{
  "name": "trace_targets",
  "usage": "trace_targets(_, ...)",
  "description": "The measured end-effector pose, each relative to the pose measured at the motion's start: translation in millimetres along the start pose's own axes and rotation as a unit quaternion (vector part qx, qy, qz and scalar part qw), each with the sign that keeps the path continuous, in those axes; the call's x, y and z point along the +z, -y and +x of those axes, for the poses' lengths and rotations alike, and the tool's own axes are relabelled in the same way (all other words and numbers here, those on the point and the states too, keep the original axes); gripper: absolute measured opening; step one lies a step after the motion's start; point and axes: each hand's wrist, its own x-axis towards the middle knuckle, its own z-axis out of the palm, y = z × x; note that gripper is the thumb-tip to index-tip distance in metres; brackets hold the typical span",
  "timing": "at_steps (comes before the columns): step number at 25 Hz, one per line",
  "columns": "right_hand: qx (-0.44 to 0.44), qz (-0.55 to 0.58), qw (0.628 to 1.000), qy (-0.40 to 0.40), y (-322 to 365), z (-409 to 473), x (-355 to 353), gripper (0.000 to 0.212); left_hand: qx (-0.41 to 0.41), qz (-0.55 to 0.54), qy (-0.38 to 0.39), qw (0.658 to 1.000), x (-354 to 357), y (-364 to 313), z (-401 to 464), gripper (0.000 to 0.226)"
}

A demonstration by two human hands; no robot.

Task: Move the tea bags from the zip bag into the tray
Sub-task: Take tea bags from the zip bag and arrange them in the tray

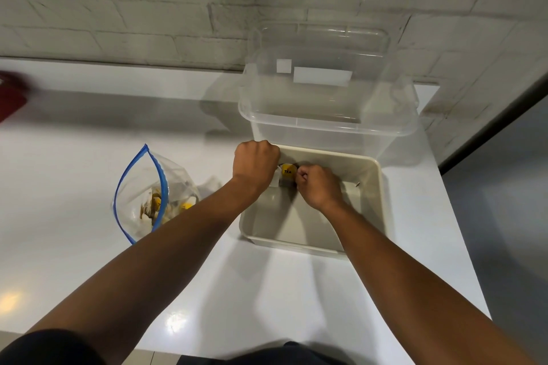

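A beige tray (375, 187) sits on the white counter at centre right. Both hands are inside its far left corner. My left hand (256, 163) is curled over the tray's rim and grips a tea bag (287, 172) with a yellow tag marked TEA. My right hand (318, 185) is curled and pinches the same tea bag from the right. The clear zip bag (148, 187) with a blue seal lies open to the left of the tray, with several tea bags (157, 204) inside it.
A large clear plastic bin (329, 104) stands right behind the tray against the white brick wall. A blurred red object (10, 98) sits at the far left edge. The counter's right edge (462, 246) drops off beside the tray.
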Motion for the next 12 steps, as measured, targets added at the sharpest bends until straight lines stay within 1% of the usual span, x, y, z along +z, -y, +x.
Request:
trace_targets(3,-0.01,-0.015,1.0,-0.007,1.9,1.0,0.6,0.019,-0.003,-0.003,-0.003,1.0,-0.2,-0.3,-1.1,0.015)
trace_targets(8,-0.001,-0.024,1.0,-0.004,2.9,2.6,4.0,0.022,-0.005,-0.002,-0.006,1.0,4.2,1.1,-1.6,0.012)
trace_targets(12,0.008,-0.017,1.0,0.002,3.2,1.9,4.3,0.023,0.011,-0.01,-0.003,1.0,4.9,5.1,-3.6,0.013)
